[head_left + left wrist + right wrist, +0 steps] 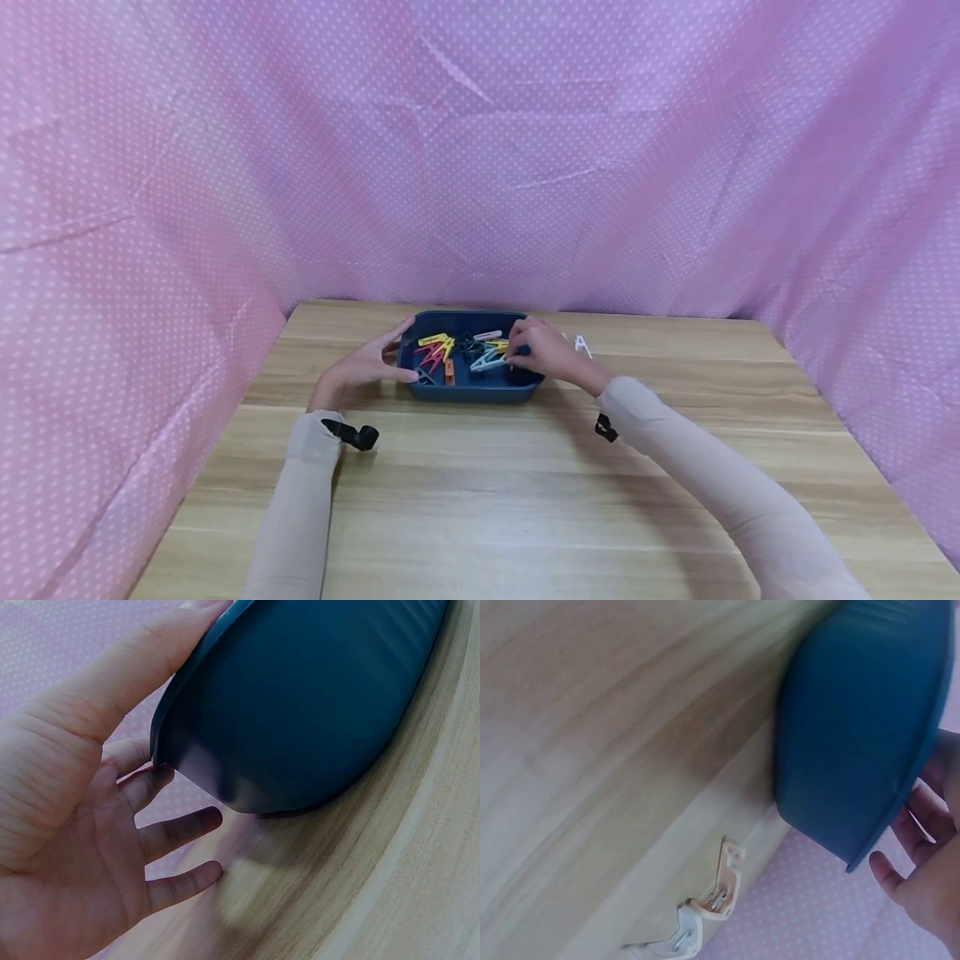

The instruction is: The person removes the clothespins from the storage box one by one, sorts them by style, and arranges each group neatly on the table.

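A dark blue plastic bin [480, 395] stands near the table's far edge with several clothespins inside. Yellow [432, 339], red [431, 357], orange [449, 372] and light blue clothespins [489, 361] are among them. My left hand [367, 363] spans the bin's left end, thumb along the near rim and fingers extended by the back corner. In the left wrist view the lower fingers spread free of the wall. My right hand [546, 350] reaches over the right end, bent fingers down among the clothespins. I cannot tell whether it pinches one; the rim hides its fingertips in the right wrist view.
On the wooden table [480, 500], right of the bin, lie a white clothespin [679, 937] and a pale orange one [724, 885]. A pink dotted curtain [480, 167] hangs behind the table and along both sides.
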{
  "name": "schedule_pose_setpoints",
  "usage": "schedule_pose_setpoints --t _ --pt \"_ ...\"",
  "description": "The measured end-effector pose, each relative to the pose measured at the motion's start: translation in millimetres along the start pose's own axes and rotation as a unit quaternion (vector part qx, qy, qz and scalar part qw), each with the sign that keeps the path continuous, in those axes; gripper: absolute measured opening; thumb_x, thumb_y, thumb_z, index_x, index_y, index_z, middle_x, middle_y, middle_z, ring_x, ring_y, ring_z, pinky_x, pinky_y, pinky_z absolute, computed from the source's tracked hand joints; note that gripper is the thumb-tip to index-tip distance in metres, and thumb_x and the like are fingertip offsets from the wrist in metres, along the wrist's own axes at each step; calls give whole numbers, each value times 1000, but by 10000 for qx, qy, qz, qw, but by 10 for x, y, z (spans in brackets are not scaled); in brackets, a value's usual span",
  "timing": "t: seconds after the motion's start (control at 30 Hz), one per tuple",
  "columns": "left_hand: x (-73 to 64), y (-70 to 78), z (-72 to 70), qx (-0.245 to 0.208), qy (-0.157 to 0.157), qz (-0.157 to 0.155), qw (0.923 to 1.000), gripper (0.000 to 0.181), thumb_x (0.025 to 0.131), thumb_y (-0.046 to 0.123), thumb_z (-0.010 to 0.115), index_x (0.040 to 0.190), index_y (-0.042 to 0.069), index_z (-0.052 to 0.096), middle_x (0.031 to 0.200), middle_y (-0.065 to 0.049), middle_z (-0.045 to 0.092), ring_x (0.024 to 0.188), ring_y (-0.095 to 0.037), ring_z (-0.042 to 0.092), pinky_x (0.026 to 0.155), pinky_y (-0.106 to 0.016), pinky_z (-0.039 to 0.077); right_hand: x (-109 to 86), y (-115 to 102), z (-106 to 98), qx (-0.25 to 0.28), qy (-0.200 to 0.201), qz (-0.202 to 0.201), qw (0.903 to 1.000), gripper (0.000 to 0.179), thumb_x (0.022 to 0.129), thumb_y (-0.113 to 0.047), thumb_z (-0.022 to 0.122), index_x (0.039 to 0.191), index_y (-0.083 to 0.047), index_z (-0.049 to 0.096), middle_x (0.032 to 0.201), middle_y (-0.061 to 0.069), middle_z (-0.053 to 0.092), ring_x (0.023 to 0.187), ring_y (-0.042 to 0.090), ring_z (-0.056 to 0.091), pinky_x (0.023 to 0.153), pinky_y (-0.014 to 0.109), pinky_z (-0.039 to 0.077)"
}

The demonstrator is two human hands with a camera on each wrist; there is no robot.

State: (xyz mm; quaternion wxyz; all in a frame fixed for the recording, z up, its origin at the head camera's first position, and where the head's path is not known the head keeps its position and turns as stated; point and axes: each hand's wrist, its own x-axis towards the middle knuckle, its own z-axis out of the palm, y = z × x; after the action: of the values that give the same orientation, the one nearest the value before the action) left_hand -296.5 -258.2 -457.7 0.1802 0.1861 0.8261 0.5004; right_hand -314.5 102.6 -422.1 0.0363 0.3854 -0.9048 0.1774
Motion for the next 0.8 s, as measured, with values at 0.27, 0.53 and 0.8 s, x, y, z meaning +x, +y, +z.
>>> schedule_pose_setpoints --t 0.27,0.53,0.8 --pt "1 -26 10 2 -47 -48 10000 106 88 37 81 165 37 7 174 1 1 157 -43 13 123 -67 14 -84 84 -23 147 643 0 9978 9 84 -12 84 81 -7 77 96 8 69 95 26 60 87 43 50" --pt "9 0 20 -47 -82 -32 10000 105 89 35 81 165 36 8 174 2 1 157 -42 13 124 -66 13 -228 141 -103 299 1326 -85 9907 11 81 -7 85 78 -4 74 92 10 70 91 29 60 93 49 49" --pt "27 -10 -2 -132 -37 -44 9999 106 88 34 81 164 37 7 174 3 0 158 -40 11 125 -65 11 -372 270 -246 426 1753 81 9836 11 83 -8 83 77 -6 74 93 12 71 97 31 62 96 56 45"
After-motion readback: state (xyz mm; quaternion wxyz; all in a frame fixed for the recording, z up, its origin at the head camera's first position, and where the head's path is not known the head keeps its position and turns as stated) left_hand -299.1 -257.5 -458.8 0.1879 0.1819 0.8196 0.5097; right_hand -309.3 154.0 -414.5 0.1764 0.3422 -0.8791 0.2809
